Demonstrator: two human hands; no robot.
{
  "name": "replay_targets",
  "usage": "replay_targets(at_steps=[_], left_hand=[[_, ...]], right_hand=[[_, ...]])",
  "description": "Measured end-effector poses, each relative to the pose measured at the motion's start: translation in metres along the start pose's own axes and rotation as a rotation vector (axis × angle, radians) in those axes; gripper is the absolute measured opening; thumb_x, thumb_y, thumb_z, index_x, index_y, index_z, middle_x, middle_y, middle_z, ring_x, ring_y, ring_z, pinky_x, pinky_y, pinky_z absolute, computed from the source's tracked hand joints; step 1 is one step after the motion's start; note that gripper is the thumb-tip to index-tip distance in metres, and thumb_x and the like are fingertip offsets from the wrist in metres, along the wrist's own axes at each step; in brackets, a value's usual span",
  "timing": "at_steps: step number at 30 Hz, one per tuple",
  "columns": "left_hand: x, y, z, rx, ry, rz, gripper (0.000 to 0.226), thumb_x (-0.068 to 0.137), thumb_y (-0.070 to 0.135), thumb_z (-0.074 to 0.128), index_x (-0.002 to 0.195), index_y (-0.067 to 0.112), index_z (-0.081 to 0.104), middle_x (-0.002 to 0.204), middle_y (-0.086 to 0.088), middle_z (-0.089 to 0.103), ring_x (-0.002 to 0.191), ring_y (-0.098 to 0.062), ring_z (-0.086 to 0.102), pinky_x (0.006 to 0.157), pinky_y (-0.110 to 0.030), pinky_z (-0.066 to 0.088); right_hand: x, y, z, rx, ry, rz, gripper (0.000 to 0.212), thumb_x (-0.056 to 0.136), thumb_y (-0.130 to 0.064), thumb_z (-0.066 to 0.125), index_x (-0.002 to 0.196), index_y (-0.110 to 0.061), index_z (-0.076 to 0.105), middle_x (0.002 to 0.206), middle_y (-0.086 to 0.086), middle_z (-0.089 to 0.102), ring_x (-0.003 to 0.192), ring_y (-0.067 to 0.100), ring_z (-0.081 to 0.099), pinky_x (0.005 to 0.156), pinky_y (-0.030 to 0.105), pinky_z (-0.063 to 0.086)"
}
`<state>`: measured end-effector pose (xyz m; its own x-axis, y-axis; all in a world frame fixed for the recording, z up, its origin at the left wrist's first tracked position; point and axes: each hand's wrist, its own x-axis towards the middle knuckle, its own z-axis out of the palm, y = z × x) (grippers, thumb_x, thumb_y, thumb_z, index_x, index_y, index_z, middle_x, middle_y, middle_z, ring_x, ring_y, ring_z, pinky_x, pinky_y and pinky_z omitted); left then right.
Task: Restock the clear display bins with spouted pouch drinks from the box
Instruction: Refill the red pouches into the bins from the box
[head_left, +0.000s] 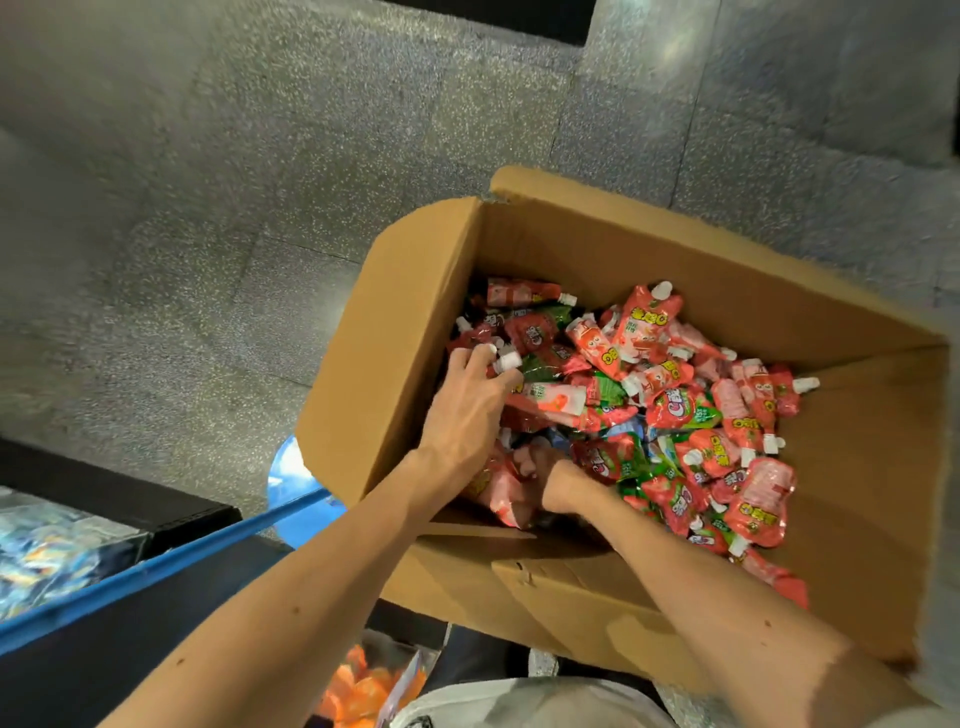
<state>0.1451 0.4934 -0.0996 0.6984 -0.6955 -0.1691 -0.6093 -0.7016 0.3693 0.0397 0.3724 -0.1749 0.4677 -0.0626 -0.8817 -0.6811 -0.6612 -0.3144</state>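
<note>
Here, watching remotely, I saw the left hand (470, 400) curl its fingers round a white-capped pouch (506, 361) atop the pouches (675, 415) in the box (395, 332). The right hand (553, 475) was buried among them, so I couldn't tell its fingers' state. Risk, imo: slick pouches slipping from an overfull grab & dropping to the floor (208, 208).

box (405, 338): matt brown cardboard, creased
pouches (675, 405): glossy, crinkled plastic film
caps (805, 384): smooth white plastic
floor (208, 208): grey speckled stone, faint sheen
</note>
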Motion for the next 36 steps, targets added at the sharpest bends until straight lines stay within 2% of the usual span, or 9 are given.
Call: replay_targets(at_steps=[5, 9, 12, 17, 21, 25, 28, 31, 36], left_hand=[[-0.007, 0.007, -0.034, -0.401, 0.302, -0.198, 0.034, 0.078, 0.002, 0.065, 0.111, 0.005, 0.072, 0.091, -0.005, 0.052, 0.085, -0.025, 0.050, 0.073, -0.030, 0.043], [-0.024, 0.023, -0.076, -0.465, 0.377, -0.320, 0.039, 0.076, -0.002, 0.071, 0.110, 0.017, 0.076, 0.095, -0.002, 0.058, 0.085, -0.020, 0.056, 0.070, -0.010, 0.033], [-0.046, 0.037, -0.103, -0.608, 0.455, -0.428, 0.036, 0.071, 0.014, 0.071, 0.102, 0.031, 0.077, 0.084, 0.006, 0.065, 0.077, -0.014, 0.062, 0.068, -0.027, 0.045], [-0.090, 0.087, -0.137, -0.976, 0.607, -0.508, 0.040, 0.072, -0.009, 0.071, 0.084, 0.029, 0.078, 0.079, -0.003, 0.074, 0.074, -0.021, 0.071, 0.067, -0.037, 0.061], [-0.136, 0.126, -0.159, -1.223, 0.719, -0.504, 0.042, 0.074, -0.025, 0.066, 0.089, 0.013, 0.073, 0.072, 0.001, 0.073, 0.064, -0.012, 0.067, 0.061, -0.027, 0.058], [-0.196, 0.153, -0.177, -1.399, 0.847, -0.498, 0.041, 0.076, -0.025, 0.062, 0.096, 0.010, 0.071, 0.075, -0.002, 0.074, 0.067, -0.015, 0.069, 0.061, -0.028, 0.058], [-0.262, 0.168, -0.189, -1.514, 0.991, -0.472, 0.039, 0.077, -0.021, 0.061, 0.101, 0.008, 0.070, 0.080, -0.004, 0.075, 0.071, -0.017, 0.071, 0.065, -0.029, 0.058], [-0.338, 0.180, -0.200, -1.585, 1.171, -0.368, 0.038, 0.069, -0.014, 0.067, 0.101, 0.006, 0.070, 0.089, -0.011, 0.073, 0.074, -0.023, 0.069, 0.070, -0.032, 0.058], [-0.474, 0.204, -0.215, -1.598, 1.482, -0.345, 0.038, 0.076, -0.014, 0.061, 0.109, 0.005, 0.066, 0.087, -0.008, 0.073, 0.069, -0.017, 0.069, 0.064, -0.028, 0.058]], right_hand=[[-0.031, 0.015, -0.025, 0.200, 0.050, 0.068, 0.028, 0.094, -0.002, 0.046, 0.121, -0.006, 0.047, 0.115, 0.014, 0.054, 0.097, 0.025, 0.052, 0.075, 0.031, 0.040], [-0.062, 0.030, -0.043, 0.421, 0.030, 0.051, 0.013, 0.093, -0.004, 0.058, 0.084, -0.008, 0.050, 0.082, 0.005, 0.049, 0.072, 0.017, 0.049, 0.054, 0.019, 0.039], [-0.099, 0.035, -0.058, 0.643, -0.005, 0.014, 0.025, 0.089, -0.017, 0.074, 0.108, -0.006, 0.061, 0.101, -0.004, 0.059, 0.107, 0.015, 0.056, 0.081, 0.024, 0.049], [-0.145, 0.039, -0.080, 0.832, 0.002, -0.192, 0.026, 0.086, -0.009, 0.075, 0.110, -0.002, 0.069, 0.103, 0.013, 0.073, 0.090, 0.021, 0.069, 0.067, 0.030, 0.055], [-0.187, 0.020, -0.091, 0.793, -0.005, -0.308, 0.016, 0.087, -0.012, 0.075, 0.090, -0.014, 0.060, 0.090, 0.008, 0.075, 0.083, 0.016, 0.073, 0.084, 0.042, 0.059], [-0.240, -0.017, -0.083, 0.780, -0.156, -0.476, 0.016, 0.097, 0.002, 0.053, 0.089, -0.008, 0.062, 0.059, -0.002, 0.067, 0.045, 0.004, 0.059, 0.058, 0.027, 0.055], [-0.291, -0.056, -0.059, 0.691, -0.271, -0.612, 0.016, 0.097, 0.006, 0.050, 0.108, 0.005, 0.061, 0.078, 0.009, 0.067, 0.054, 0.007, 0.062, 0.046, 0.020, 0.049], [-0.339, -0.093, -0.016, 0.605, -0.398, -0.689, 0.027, 0.097, 0.000, 0.054, 0.122, 0.007, 0.061, 0.107, 0.017, 0.068, 0.085, 0.017, 0.067, 0.064, 0.026, 0.056], [-0.426, -0.136, 0.089, 0.451, -0.591, -0.821, 0.021, 0.095, 0.007, 0.052, 0.109, 0.001, 0.066, 0.092, 0.010, 0.075, 0.075, 0.014, 0.073, 0.061, 0.027, 0.059]])
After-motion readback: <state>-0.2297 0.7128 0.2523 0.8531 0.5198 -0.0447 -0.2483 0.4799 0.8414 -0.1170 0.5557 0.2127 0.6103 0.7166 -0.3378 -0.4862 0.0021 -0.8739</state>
